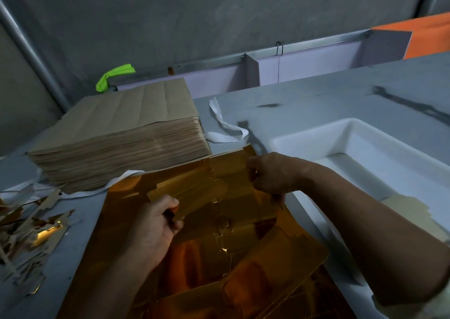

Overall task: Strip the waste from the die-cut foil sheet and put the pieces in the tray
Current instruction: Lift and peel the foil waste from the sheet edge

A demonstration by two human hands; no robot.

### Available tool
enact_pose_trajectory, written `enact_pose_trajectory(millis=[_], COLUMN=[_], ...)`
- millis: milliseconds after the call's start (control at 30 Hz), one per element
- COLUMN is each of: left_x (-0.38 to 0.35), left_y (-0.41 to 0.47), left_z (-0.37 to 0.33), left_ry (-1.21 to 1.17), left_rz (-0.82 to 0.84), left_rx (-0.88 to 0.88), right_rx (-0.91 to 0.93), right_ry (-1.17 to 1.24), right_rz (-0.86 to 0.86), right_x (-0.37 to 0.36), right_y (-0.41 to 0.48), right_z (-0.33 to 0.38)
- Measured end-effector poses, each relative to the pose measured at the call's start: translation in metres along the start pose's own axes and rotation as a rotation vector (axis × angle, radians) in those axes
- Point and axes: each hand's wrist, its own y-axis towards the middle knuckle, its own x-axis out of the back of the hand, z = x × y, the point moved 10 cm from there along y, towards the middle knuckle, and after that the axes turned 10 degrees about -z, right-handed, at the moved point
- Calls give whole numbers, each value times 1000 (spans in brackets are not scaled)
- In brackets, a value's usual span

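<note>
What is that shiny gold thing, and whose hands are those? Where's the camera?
There is no machine here, just a person working. The camera sits on the person's head and looks down, so you see their own two hands. The left hand and the right hand both grip the gold foil sheet, which lies on the grey table. The sheet has shapes cut into it. At the left edge lies a pile of scraps. Behind the sheet stands a thick stack of brown paper. On the right is a white tray, where the pieces are meant to go.
</note>
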Motion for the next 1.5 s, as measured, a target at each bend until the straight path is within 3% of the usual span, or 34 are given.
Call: enact_pose_trajectory(millis=[467, 700, 867, 967, 1067, 1200, 1333, 1500], left_x=[47, 50, 45, 0, -59, -108, -124, -121], left_y=[63, 66, 48, 21, -22, -75, -91, -90], left_z=[-26, -26, -55, -44, 4, 39, 55, 65], left_ry=[310, 641, 1224, 1107, 813, 724, 647, 491], left_rz=[-269, -324, -477, -242, 228, 531, 632, 599], left_rx=[-59, -104, -411, -557, -403, -361, -324, -292], right_rx=[62, 49, 38, 50, 49, 43, 37, 34], right_ry=[-88, -41, -47, -79, -88, -76, -10, 15], right_rz=[-34, -5, 15, 0, -37, -61, -64, -72], right_x=[-2, -2, -5, -4, 0, 2, 2, 4], right_y=[5, 3, 4, 5, 5, 6, 5, 6], right_z=[0, 1, -1, 0, 1, 1, 2, 2])
